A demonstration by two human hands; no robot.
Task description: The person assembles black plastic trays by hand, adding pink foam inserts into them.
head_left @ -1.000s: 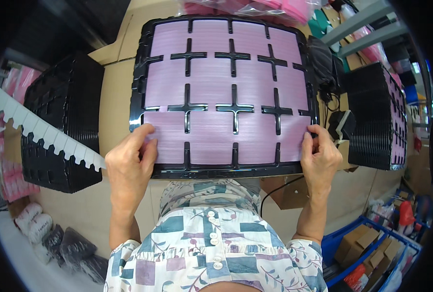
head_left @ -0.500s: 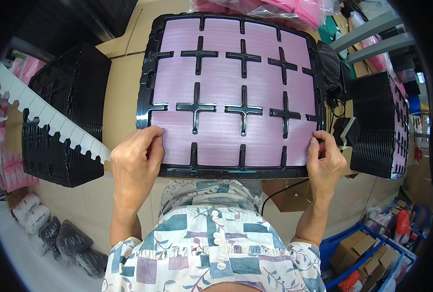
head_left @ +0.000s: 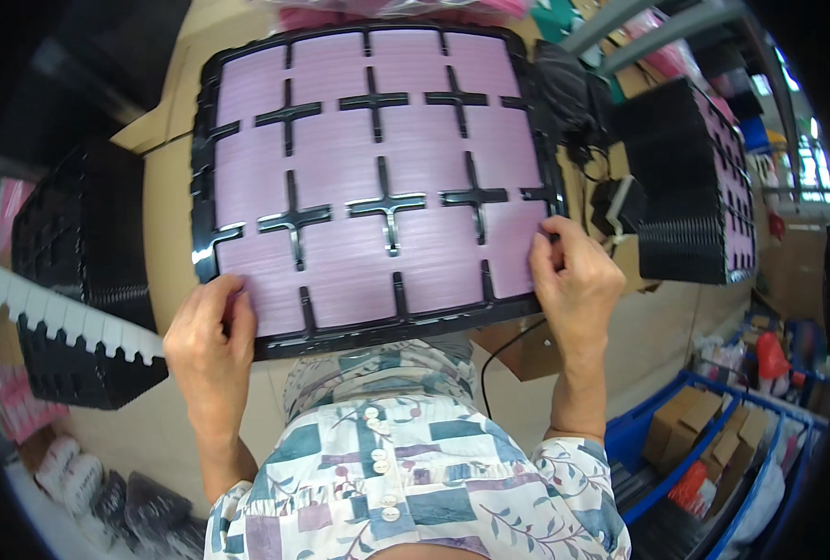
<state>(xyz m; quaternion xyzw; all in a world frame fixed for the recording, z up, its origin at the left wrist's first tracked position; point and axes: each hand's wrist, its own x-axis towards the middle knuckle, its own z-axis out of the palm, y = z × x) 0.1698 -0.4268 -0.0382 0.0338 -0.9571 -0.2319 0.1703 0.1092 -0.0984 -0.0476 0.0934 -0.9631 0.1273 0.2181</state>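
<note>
A wide black plastic tray (head_left: pixel 374 342) lies before me, with raised cross-shaped dividers. Pink-lilac foam (head_left: pixel 340 149) fills the spaces between these dividers. My left hand (head_left: pixel 211 327) is closed at the tray's near left corner, thumb and forefinger bent together over the edge. At the near part of the right side, my right hand (head_left: pixel 578 280) is closed in the same way. Both hands cover the rim there, so I cannot tell how much of the foam edge is pinched with it.
Stacks of black trays stand left (head_left: pixel 79 271) and right (head_left: pixel 681 187); foam shows in the right one. A white toothed strip (head_left: pixel 70 313) slants toward my left hand. A dark bag (head_left: pixel 574 89) and cables lie beyond the tray's right side. A blue crate (head_left: pixel 658 499) holds cardboard boxes, lower right.
The whole scene has shifted left in the view, and the tray sits slightly turned, its right side higher. Both hands stay closed at the tray's sides.
</note>
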